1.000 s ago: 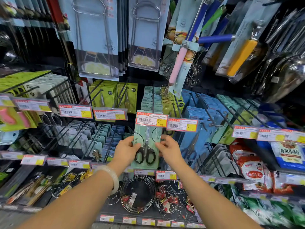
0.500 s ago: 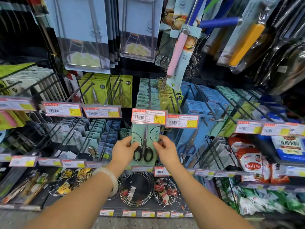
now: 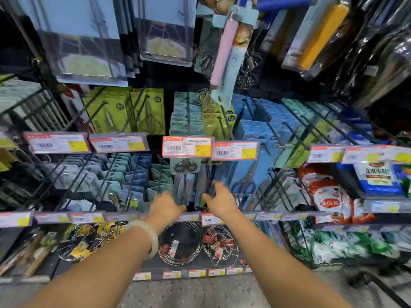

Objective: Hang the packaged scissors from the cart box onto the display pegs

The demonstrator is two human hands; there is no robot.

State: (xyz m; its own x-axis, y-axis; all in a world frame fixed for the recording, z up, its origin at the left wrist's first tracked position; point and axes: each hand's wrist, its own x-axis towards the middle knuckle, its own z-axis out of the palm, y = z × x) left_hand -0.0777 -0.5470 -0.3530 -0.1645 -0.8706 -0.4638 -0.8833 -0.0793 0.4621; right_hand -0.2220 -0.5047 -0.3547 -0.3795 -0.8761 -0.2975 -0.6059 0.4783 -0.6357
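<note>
The display rack (image 3: 222, 216) fills the view, its black pegs (image 3: 133, 110) jutting toward the camera. At twelve o'clock pale green scissor packs (image 3: 186, 114) hang in a row; at eleven, yellow-green packs (image 3: 124, 112); at one, blue packs (image 3: 262, 127). Price tags (image 3: 186, 146) cap the peg tips across the middle. At six o'clock wire rings (image 3: 180, 243) hang low. At three, food bags (image 3: 331, 201) sit on a shelf.

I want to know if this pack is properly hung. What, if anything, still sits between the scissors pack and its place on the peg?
Nothing visible does. The scissors pack already hangs on the peg just behind the price tag. The left hand and right hand are below it, apart from it, fingers loose.
</note>
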